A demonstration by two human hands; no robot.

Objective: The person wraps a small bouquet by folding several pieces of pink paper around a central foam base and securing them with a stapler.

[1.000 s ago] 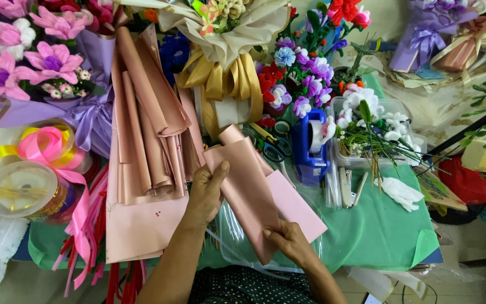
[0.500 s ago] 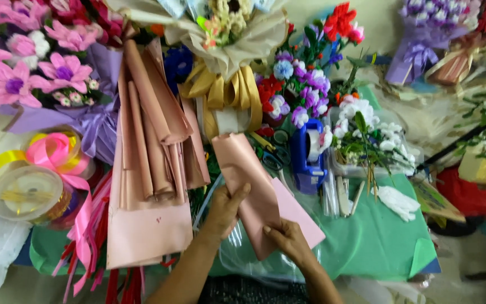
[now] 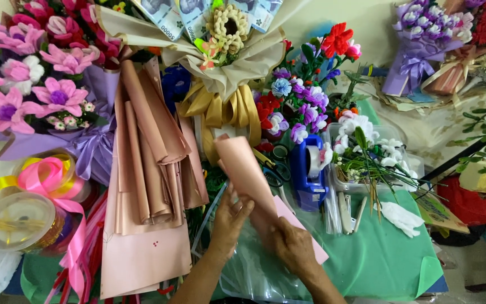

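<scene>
Right of the blue tape dispenser (image 3: 309, 171), a clear tub (image 3: 412, 169) holds white flowers. Both hands, left hand (image 3: 230, 217) and right hand (image 3: 293, 245), pinch a rolled pink paper sheet (image 3: 246, 174) over bare green cloth (image 3: 378, 259) near the table's edge.

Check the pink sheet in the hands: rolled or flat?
Rolled: the pink sheet curves into a tube between left hand and right hand; one flat corner sticks out.

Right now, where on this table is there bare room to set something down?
The green sheet is bare at the front right, between the hands' pink paper and the white cloth. The left is crowded with pink sheets and ribbon rolls, the back with bouquets.
</scene>
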